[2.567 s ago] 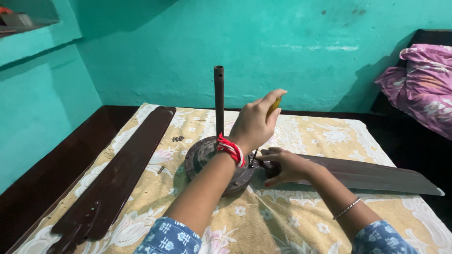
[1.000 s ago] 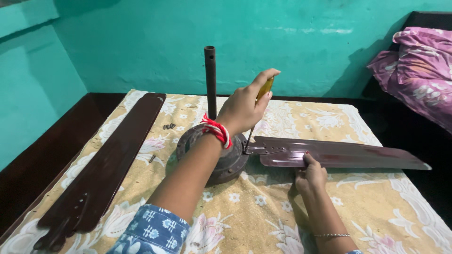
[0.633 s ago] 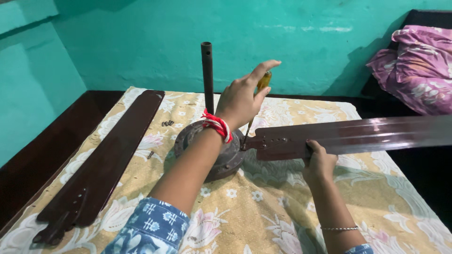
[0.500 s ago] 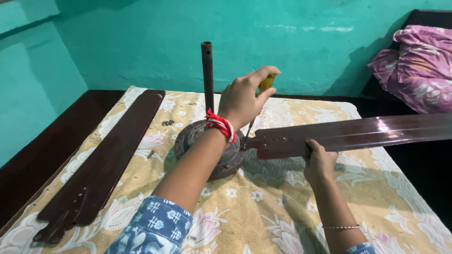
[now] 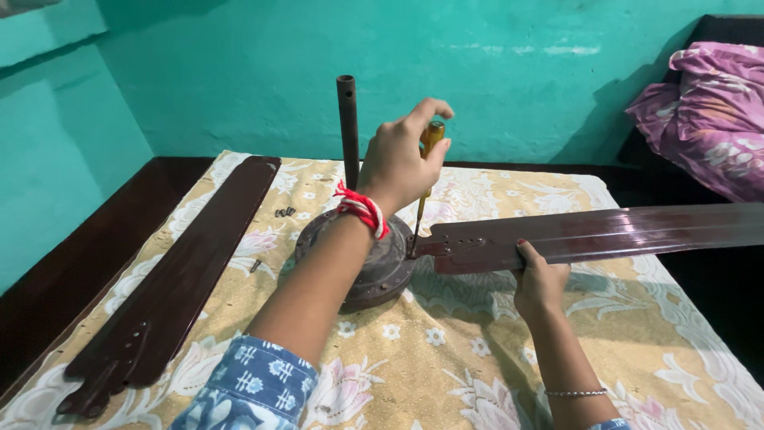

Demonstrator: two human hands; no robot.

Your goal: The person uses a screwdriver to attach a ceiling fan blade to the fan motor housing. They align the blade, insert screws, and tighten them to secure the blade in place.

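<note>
1. Holding the screwdriver (image 5: 427,171) straight up in my left hand (image 5: 402,159), I keep its tip on the screw where the fan blade (image 5: 605,235) meets the round motor (image 5: 374,263).
2. My right hand (image 5: 539,279) grips the blade's edge, propping it level.

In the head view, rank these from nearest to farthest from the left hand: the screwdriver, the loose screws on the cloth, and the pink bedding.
1. Screwdriver: held in the left hand.
2. Loose screws: on the cloth, left of the motor hub.
3. Pink bedding: far right, off the cloth.
</note>
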